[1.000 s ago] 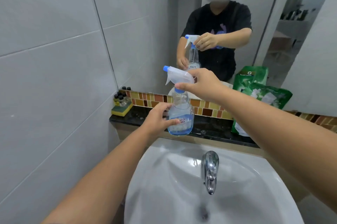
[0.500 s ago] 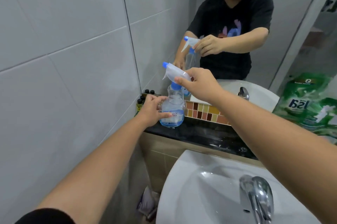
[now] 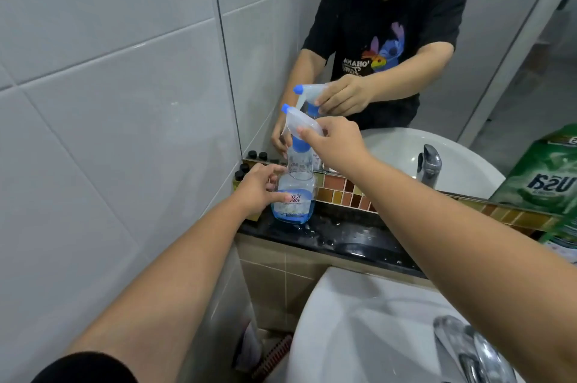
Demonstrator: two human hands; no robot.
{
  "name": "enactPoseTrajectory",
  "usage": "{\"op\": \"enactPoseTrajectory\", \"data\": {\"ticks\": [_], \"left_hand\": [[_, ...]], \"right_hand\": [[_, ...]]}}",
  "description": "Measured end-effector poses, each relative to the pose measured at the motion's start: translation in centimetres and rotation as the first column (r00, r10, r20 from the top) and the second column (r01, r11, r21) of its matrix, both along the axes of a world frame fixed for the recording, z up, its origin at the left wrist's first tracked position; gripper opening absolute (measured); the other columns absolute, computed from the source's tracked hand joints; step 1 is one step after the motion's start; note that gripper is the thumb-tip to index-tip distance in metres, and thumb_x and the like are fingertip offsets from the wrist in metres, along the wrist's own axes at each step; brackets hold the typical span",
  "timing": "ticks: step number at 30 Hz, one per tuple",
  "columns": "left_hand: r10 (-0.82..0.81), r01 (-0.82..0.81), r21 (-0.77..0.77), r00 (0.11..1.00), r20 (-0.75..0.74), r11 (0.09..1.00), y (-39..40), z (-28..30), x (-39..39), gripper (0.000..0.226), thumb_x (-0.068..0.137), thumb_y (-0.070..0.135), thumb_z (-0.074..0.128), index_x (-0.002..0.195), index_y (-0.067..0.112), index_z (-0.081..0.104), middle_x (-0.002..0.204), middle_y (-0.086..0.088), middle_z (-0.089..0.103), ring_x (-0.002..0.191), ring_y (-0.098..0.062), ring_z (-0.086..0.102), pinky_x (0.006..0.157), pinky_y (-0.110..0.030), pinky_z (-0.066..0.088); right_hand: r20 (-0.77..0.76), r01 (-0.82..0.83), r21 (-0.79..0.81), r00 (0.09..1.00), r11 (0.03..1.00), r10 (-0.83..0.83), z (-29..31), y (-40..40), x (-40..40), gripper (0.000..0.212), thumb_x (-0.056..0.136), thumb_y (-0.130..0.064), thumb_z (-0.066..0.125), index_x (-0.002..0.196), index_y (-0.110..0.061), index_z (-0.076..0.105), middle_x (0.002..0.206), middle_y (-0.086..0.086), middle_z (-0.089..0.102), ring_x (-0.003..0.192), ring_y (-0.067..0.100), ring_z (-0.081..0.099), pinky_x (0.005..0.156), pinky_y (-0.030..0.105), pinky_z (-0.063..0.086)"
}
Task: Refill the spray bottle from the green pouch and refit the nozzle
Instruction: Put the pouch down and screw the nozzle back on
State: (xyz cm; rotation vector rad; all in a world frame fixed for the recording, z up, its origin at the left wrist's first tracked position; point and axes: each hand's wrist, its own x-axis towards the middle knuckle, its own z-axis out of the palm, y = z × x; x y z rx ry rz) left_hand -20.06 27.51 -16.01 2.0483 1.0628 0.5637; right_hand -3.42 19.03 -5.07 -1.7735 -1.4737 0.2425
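Observation:
A clear spray bottle [image 3: 293,192] with a blue label stands on the black ledge [image 3: 346,236] by the left wall. Its white nozzle [image 3: 300,123] with a blue tip and blue collar sits on the neck, tilted. My right hand [image 3: 334,142] grips the nozzle from the right. My left hand [image 3: 260,187] holds the bottle's lower body, thumb across the label. The green pouch [image 3: 555,242] leans at the far right edge of the ledge, mostly cut off.
A white basin [image 3: 359,326] with a chrome tap [image 3: 468,348] lies below the ledge. Small dark-capped bottles [image 3: 242,170] stand in the corner behind the spray bottle. The mirror [image 3: 468,39] above the mosaic strip reflects the person, bottle and pouch.
The view has swung left and closer, so the bottle looks larger. My right hand has stayed on the nozzle and my left hand on the bottle's body, which still rests on the ledge.

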Motion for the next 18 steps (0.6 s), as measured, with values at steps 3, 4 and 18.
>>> {"op": "enactPoseTrajectory", "data": {"ticks": [3,4,18], "left_hand": [[-0.001,0.001,-0.01,1.0,0.002,1.0,0.7,-0.2,-0.3,0.069,0.07,0.021,0.087,0.131,0.025,0.055,0.118,0.001,0.046,0.089,-0.004,0.053,0.067,-0.009,0.046],[0.001,-0.001,-0.014,1.0,0.004,1.0,0.9,-0.4,-0.3,0.069,0.071,0.023,0.086,0.132,0.025,0.054,0.117,0.001,0.045,0.089,-0.003,0.053,0.07,-0.011,0.045],[0.052,-0.05,0.044,0.998,-0.035,0.998,0.8,-1.9,-0.2,0.078,0.082,0.024,0.077,0.149,0.025,0.037,0.129,-0.003,0.044,0.115,-0.018,0.052,0.098,-0.031,0.048]], "right_hand": [[0.007,-0.016,-0.017,1.0,1.0,0.016,-0.2,0.8,0.0,0.03,0.087,-0.043,0.058,0.063,-0.025,0.057,0.056,-0.009,0.052,0.05,0.006,0.046,0.048,0.022,0.031],[0.0,-0.025,-0.019,1.0,1.0,0.025,-0.3,1.0,-0.1,0.029,0.087,-0.044,0.059,0.067,-0.023,0.06,0.057,-0.008,0.054,0.052,0.006,0.047,0.049,0.023,0.032],[-0.137,-0.02,-0.021,0.99,1.0,0.017,-3.1,1.6,-1.2,0.015,0.083,-0.04,0.066,0.095,-0.032,0.064,0.071,-0.008,0.058,0.064,0.006,0.052,0.055,0.022,0.037]]}}
